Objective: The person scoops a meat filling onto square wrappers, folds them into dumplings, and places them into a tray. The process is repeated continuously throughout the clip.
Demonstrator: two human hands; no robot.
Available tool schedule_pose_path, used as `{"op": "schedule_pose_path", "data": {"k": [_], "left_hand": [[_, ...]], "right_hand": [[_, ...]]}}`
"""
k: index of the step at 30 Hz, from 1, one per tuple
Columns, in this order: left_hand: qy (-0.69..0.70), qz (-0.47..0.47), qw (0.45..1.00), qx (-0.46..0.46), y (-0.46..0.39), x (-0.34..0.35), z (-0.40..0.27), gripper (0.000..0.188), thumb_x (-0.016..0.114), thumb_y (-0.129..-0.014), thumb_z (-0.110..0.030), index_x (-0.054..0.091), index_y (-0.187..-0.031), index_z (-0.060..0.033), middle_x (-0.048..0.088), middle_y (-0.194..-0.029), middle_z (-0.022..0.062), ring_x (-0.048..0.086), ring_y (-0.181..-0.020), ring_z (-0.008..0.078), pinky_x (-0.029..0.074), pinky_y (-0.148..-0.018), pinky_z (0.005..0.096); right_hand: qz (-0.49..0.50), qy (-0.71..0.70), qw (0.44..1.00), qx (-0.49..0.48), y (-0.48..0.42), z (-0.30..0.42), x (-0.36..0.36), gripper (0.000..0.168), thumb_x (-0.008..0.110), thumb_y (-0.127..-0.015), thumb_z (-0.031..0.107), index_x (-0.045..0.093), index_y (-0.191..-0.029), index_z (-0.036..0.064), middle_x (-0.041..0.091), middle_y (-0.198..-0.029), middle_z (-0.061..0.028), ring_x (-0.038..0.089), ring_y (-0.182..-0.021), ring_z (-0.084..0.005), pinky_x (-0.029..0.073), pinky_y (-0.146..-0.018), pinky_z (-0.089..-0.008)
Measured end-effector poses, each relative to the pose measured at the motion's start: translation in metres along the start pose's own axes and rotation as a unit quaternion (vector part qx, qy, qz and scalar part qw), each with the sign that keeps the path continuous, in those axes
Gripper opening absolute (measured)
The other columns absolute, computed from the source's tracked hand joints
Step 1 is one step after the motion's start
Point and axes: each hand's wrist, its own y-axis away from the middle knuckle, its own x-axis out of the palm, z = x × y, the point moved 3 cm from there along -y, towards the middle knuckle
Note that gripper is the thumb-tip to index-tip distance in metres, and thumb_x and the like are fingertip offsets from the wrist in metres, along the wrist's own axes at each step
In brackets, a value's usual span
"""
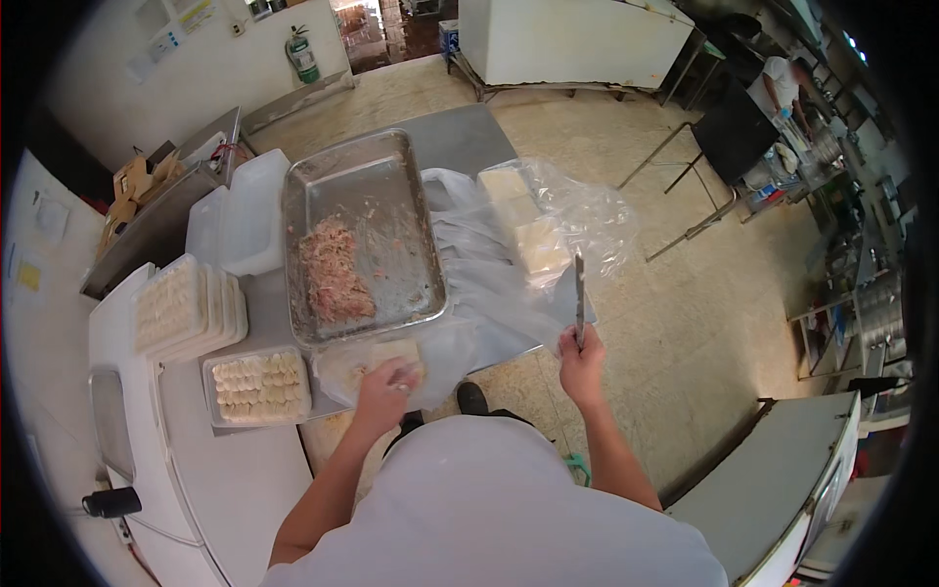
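Note:
My left hand point(387, 392) is over a stack of dough wrappers point(394, 354) at the table's near edge, on plastic sheeting; what its fingers hold is blurred. My right hand point(582, 359) grips a flat metal spatula or knife point(579, 301), raised beyond the table's right edge. Ground meat filling point(334, 271) lies in the left part of a deep metal tray point(400, 220). More stacks of pale wrappers point(539, 246) rest on clear plastic at the right. A plastic container point(257, 387) left of my left hand holds rows of filled dumplings.
Stacked containers of dumplings point(191, 308) stand at the left, with empty white plastic tubs point(253, 213) behind them. A black chair point(733, 136) is on the floor at the right. Farther off, a person in a white shirt point(781, 81) is at a counter. A white freezer point(572, 44) stands beyond the table.

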Motion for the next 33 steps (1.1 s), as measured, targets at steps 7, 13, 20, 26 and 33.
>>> {"op": "schedule_pose_path", "data": {"k": [7, 13, 20, 26, 33], "left_hand": [[0.440, 0.278, 0.809, -0.275, -0.039, 0.145, -0.042, 0.067, 0.047, -0.106, -0.054, 0.051, -0.142, 0.0032, 0.064, -0.134, 0.0201, 0.063, -0.123, 0.0321, 0.050, -0.106, 0.0425], [0.546, 0.448, 0.654, -0.271, -0.085, 0.186, -0.094, 0.077, 0.039, -0.105, -0.064, 0.048, -0.144, 0.0021, 0.056, -0.144, 0.0227, 0.061, -0.126, 0.0334, 0.047, -0.109, 0.0466], [0.264, 0.440, 0.830, -0.217, -0.091, 0.213, -0.099, 0.047, 0.065, -0.102, -0.043, 0.066, -0.123, -0.0013, 0.070, -0.100, 0.0073, 0.067, -0.091, 0.0179, 0.056, -0.080, 0.0345], [0.443, 0.104, 0.870, -0.190, -0.109, 0.135, -0.083, 0.031, 0.076, -0.096, -0.024, 0.070, -0.118, -0.0027, 0.065, -0.091, -0.0002, 0.063, -0.076, 0.0124, 0.053, -0.066, 0.0323], [0.432, -0.061, 0.894, -0.098, -0.073, 0.040, -0.058, 0.032, 0.077, -0.095, -0.018, 0.068, -0.122, -0.0025, 0.069, -0.098, 0.0034, 0.066, -0.083, 0.0141, 0.056, -0.071, 0.0332]], "right_hand": [[0.181, -0.242, 0.939, 0.166, -0.010, 0.065, -0.041, 0.010, 0.062, -0.102, 0.008, 0.061, -0.093, 0.005, 0.056, -0.075, 0.0051, 0.049, -0.064, -0.0060, 0.039, -0.058, -0.0246], [0.343, -0.269, 0.879, 0.194, 0.029, 0.067, -0.048, 0.008, 0.065, -0.101, 0.011, 0.070, -0.101, 0.005, 0.059, -0.078, 0.0075, 0.050, -0.068, -0.0037, 0.040, -0.061, -0.0239], [0.421, -0.197, 0.875, 0.135, 0.053, 0.084, -0.034, 0.009, 0.072, -0.097, 0.010, 0.075, -0.104, 0.005, 0.059, -0.075, 0.0077, 0.048, -0.067, -0.0028, 0.039, -0.061, -0.0235], [0.379, -0.088, 0.916, 0.100, 0.045, 0.091, -0.056, 0.005, 0.074, -0.093, 0.008, 0.078, -0.096, 0.005, 0.060, -0.073, 0.0048, 0.049, -0.066, -0.0040, 0.039, -0.059, -0.0245], [0.236, -0.098, 0.967, 0.023, -0.022, 0.065, -0.034, 0.019, 0.084, -0.084, 0.010, 0.077, -0.099, -0.001, 0.072, -0.100, -0.0050, 0.059, -0.070, -0.0085, 0.046, -0.062, -0.0255]]}}
